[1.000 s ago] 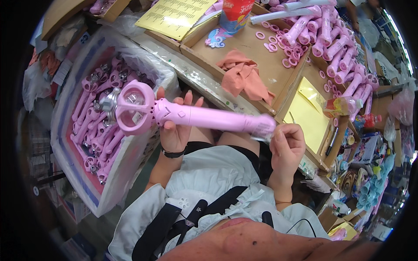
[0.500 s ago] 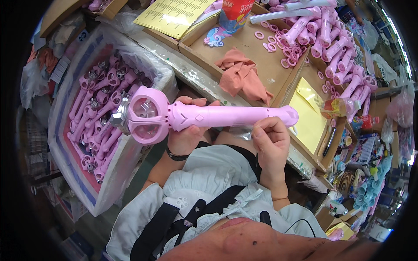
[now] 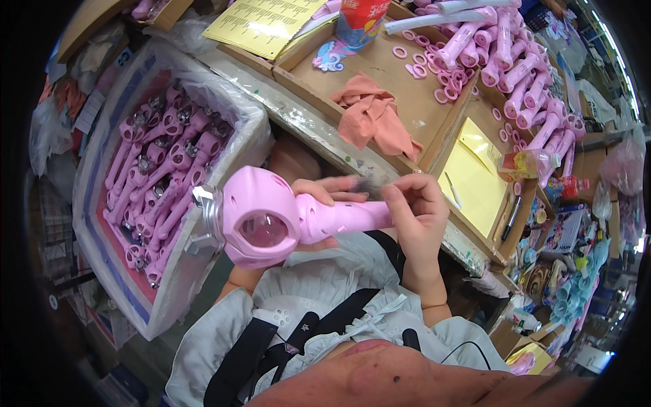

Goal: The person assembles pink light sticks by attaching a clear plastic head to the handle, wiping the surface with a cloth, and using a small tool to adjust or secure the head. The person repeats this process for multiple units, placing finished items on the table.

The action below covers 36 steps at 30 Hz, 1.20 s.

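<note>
A pink toy wand [image 3: 285, 216] with a round head and a clear dome is held close to the camera, head toward me and to the left. My left hand [image 3: 324, 197] wraps the handle from behind, fingers showing above it. My right hand [image 3: 415, 218] grips the handle's far end, fingers curled over its tip. A silver piece sticks out at the left side of the wand's head.
A lined box [image 3: 169, 285] on my left holds several pink wands [image 3: 152, 176]. The cardboard tray [image 3: 420, 102] ahead carries an orange cloth [image 3: 371, 117], pink rings [image 3: 434, 76], more wands [image 3: 522, 74] and yellow sheets [image 3: 475, 178]. Cluttered goods stand at the right.
The wand has swung from lying crosswise to pointing its head toward the camera. My right hand has slid along the handle to its end.
</note>
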Tool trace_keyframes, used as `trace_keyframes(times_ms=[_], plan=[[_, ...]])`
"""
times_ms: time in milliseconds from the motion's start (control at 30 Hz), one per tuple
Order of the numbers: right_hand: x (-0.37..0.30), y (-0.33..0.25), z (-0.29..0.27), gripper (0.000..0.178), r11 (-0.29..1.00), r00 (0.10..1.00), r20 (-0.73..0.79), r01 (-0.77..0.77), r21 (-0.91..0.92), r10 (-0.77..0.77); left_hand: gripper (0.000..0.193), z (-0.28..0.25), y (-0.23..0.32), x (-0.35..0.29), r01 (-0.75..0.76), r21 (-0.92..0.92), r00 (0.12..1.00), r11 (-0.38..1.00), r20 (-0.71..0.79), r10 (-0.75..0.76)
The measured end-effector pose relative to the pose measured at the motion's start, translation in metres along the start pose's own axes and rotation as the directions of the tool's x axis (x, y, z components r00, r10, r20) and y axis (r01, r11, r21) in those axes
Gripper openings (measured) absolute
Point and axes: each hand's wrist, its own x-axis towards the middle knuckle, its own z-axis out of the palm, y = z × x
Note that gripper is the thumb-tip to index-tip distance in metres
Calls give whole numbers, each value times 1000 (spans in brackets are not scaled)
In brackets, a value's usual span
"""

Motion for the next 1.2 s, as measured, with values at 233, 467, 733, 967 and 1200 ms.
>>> trace_keyframes(times_ms=[233, 467, 733, 967, 1200], plan=[[-5, -11, -19, 10, 973, 994, 3, -112, 201, 114, 56, -6, -22, -1, -270, -271, 926, 924, -335, 173], [-7, -15, -16, 9, 987, 990, -39, -132, 93, 136, 62, 2, -17, -5, -297, -318, 873, 900, -472, 121], [-9, -21, -12, 9, 991, 989, -70, -135, -22, 133, 63, 3, -15, -3, -289, -385, 873, 876, -481, 77], [-8, -17, -11, 9, 995, 993, -71, -94, -47, 90, 66, 3, -11, -3, -277, -397, 874, 875, -482, 58], [-7, -15, -11, 9, 996, 996, -57, -74, -42, 71, 66, 3, -11, -4, -273, -403, 873, 874, -485, 49]])
